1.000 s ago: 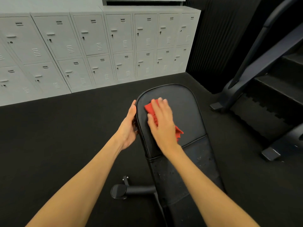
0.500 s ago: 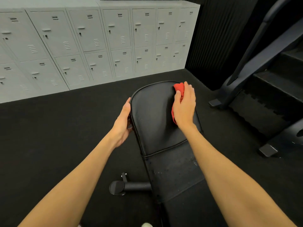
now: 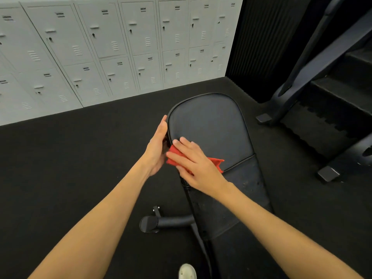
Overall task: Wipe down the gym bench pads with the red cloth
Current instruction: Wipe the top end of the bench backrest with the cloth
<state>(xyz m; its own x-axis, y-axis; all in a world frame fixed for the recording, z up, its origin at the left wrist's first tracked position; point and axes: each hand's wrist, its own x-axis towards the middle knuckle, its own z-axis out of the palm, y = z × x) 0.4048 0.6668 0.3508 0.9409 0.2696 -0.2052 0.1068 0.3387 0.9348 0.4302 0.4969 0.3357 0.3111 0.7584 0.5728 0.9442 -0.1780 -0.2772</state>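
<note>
On bench pad, right hand pressing red cloth

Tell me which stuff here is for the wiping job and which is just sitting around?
For the job:
- red cloth
- bench pad
- right hand, pressing the cloth
- left hand, gripping the pad's edge

Just around:
- grey lockers
- dark machine frame
- bench foot
- white shoe
</note>
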